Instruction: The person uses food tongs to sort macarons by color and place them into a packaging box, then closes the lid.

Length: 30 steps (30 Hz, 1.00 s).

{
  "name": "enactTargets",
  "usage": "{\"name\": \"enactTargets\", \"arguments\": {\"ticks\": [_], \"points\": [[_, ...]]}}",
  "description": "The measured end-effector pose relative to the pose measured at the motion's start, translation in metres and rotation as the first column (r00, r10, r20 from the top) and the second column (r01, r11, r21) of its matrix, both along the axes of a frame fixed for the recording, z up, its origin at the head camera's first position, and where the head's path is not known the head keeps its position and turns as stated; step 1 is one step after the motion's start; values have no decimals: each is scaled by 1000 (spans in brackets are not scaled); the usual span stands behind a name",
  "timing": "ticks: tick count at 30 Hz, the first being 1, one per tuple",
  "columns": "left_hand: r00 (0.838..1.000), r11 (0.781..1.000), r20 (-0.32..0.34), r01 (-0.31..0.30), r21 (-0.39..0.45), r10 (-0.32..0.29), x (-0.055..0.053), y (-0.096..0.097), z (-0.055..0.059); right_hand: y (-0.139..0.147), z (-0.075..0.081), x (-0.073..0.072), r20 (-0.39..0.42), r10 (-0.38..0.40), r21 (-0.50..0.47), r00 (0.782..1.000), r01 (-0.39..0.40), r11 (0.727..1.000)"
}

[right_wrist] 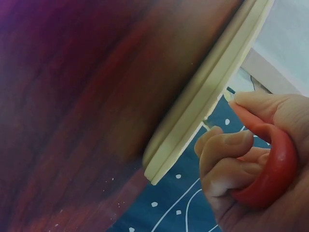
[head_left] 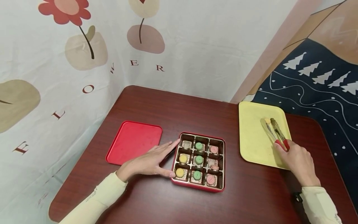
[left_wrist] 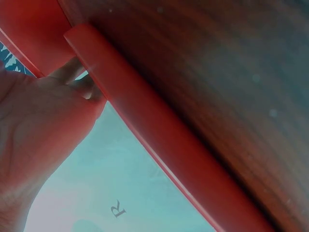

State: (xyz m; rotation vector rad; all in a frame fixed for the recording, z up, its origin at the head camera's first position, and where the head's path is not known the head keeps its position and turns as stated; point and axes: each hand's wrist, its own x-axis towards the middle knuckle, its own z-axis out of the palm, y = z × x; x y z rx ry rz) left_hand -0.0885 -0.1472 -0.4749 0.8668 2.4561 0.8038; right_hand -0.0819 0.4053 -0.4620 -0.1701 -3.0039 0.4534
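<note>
My left hand [head_left: 152, 160] lies at the left side of a red square tin [head_left: 199, 186], fingers stretched to its far corner and thumb at the near one. A gold and brown divided insert in the tin holds yellow, green and pink button-like round pieces, such as a yellow piece [head_left: 183, 158]; the far-left compartment holds none. One pink piece [head_left: 214, 167] leans on its edge. My right hand [head_left: 300, 160] grips red-handled tongs [head_left: 286, 144] over a yellow tray [head_left: 251, 137]. The tong tips stand apart, with a small yellow piece [head_left: 267, 120] between them.
A red lid [head_left: 134, 141] lies on the dark wooden table [head_left: 179, 102] left of the tin, close behind my left forearm. White printed cloth [head_left: 195, 56] hangs along the table's far and left edges; dark blue cloth [head_left: 321, 102] with trees hangs at the right.
</note>
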Motion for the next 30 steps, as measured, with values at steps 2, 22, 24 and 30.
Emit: {"name": "enactTargets", "arguments": {"ticks": [2,22,24,30], "points": [[1000,1000,0,1,-2,-1,0,0,-1,1,0,0,-3,-1,11,1000,1,1000],[1000,1000,-11,8,-2,-8,-1,0,0,9,-3,5,-50,1,34,999,0,999],[1000,1000,-9,7,-1,-7,0,0,0,7,-3,8,-59,3,32,998,-1,999],[1000,1000,0,6,-4,-6,0,1,1,-1,-1,16,-108,17,23,994,-15,1000]]}}
